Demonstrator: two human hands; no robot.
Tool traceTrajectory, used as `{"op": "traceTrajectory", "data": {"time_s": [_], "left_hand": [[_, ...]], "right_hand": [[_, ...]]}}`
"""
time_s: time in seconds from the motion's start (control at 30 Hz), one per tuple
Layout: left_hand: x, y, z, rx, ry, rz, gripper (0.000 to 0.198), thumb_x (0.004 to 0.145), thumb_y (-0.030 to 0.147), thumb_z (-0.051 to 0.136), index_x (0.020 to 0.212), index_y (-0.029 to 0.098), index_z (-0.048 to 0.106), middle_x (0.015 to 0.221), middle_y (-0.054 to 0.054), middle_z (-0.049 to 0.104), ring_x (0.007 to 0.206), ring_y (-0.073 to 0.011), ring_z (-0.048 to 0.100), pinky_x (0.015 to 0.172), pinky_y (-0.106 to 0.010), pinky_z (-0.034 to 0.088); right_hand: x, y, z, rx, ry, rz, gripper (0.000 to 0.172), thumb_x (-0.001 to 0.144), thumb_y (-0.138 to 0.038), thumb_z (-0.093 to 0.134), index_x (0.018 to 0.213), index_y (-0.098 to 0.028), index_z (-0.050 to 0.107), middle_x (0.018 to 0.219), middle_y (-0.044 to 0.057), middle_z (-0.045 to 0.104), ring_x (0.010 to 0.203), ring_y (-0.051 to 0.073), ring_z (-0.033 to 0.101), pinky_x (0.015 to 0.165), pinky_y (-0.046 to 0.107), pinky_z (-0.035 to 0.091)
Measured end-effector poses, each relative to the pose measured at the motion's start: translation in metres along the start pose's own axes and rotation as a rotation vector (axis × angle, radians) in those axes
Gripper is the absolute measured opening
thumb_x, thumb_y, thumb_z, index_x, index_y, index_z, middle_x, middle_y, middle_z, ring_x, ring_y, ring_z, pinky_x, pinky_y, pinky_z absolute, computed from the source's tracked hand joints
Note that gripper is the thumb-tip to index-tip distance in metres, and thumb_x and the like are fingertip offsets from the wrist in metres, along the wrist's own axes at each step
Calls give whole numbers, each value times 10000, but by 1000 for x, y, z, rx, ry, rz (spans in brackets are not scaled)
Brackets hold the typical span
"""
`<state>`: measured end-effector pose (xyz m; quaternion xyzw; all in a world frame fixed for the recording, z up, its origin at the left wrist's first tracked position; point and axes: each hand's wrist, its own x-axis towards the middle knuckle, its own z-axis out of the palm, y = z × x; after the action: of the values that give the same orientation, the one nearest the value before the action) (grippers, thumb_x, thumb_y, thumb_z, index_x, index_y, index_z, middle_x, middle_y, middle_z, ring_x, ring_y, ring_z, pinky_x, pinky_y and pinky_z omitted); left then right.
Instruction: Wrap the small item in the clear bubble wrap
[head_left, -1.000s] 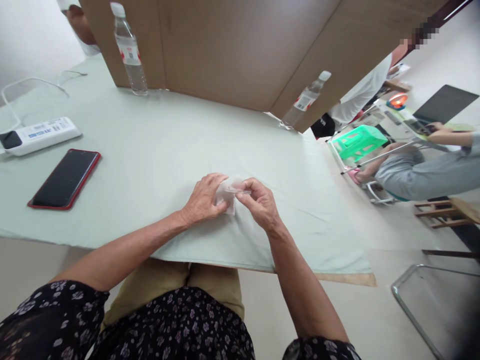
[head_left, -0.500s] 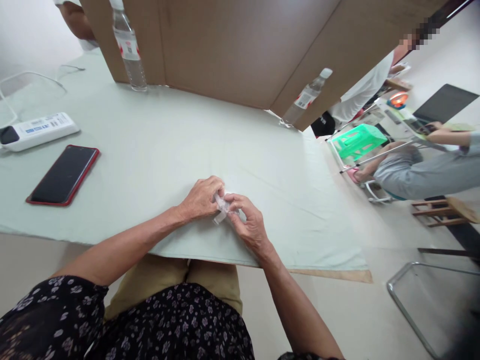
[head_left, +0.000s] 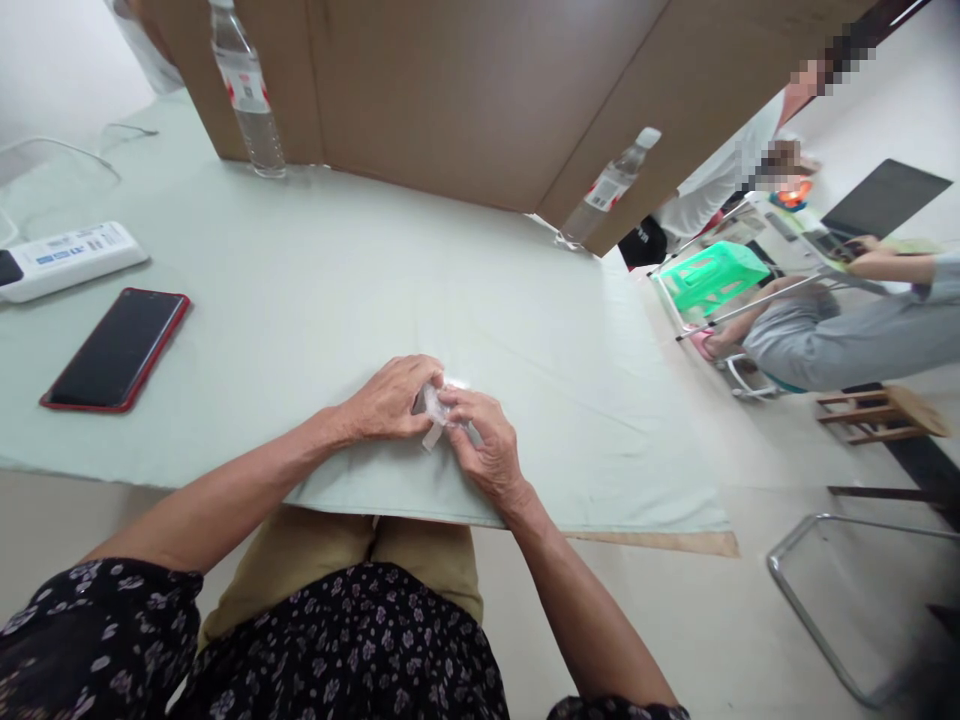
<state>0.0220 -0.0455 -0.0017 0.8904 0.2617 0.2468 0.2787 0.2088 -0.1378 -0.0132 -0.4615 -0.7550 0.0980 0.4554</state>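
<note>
Between my two hands, just above the cloth near the table's front edge, is a small piece of clear crumpled plastic (head_left: 433, 408). A short strip of it hangs down toward me; its exact kind is too unclear to tell. My left hand (head_left: 391, 400) holds it from the left, fingertips at its upper edge and thumb lower down. From the right, my right hand (head_left: 486, 440) pinches it between thumb and bent fingers, hiding part of it.
A pale green cloth (head_left: 315, 290) covers the table. On the left lie a red-cased phone (head_left: 116, 350) and a white device (head_left: 75, 260). Water bottles (head_left: 251, 110) (head_left: 611, 190) stand before a cardboard panel (head_left: 465, 100). At right, a person sits near a green stool (head_left: 712, 275).
The view has shifted slightly. My left thumb has moved down and away from the left fingertips, widening the gap there. The plastic stays between my hands.
</note>
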Motion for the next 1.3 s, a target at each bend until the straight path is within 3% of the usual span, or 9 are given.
{"op": "traceTrajectory", "data": {"time_s": [0.17,0.33,0.6,0.83,1.07,1.3], "left_hand": [[0,-2,6,-7,43,-7,255,743,219,588,991,212,529,1129,-99,682,1049,-250,646,959,-420,488],[0,1,9,-54,88,-47,209,767,246,599,963,204,543,1009,-68,689,883,-201,635,813,-336,501],[4,7,9,-220,99,-231,233,710,273,612,929,198,587,731,30,610,626,-122,535,600,-239,426],[8,5,8,-102,172,-284,215,706,337,615,870,199,622,789,-12,626,732,-167,555,670,-283,458],[12,5,6,-329,133,-354,202,751,364,591,835,180,590,743,10,591,627,-117,494,561,-230,398],[14,2,1,-355,94,-449,220,768,373,582,846,169,609,703,18,565,625,-118,486,569,-241,373]], "right_hand": [[-3,-1,2,-56,-12,-17,154,884,-128,574,943,-267,606,1134,67,766,1172,242,689,1045,493,492],[-5,2,4,-7,18,-34,177,883,-111,580,970,-262,612,1147,79,759,1178,228,682,1045,474,524],[12,-5,-7,183,29,245,56,932,-219,566,914,-253,606,1093,60,761,1079,208,707,966,393,547],[28,-5,-6,247,38,351,44,914,-248,604,870,-246,605,1015,37,767,973,189,712,895,334,539],[32,2,-4,269,30,379,35,911,-264,607,884,-241,611,1035,44,766,1002,198,706,925,345,525],[32,10,13,158,67,323,37,908,-227,563,890,-238,593,1043,58,750,976,202,682,913,356,506]]}}
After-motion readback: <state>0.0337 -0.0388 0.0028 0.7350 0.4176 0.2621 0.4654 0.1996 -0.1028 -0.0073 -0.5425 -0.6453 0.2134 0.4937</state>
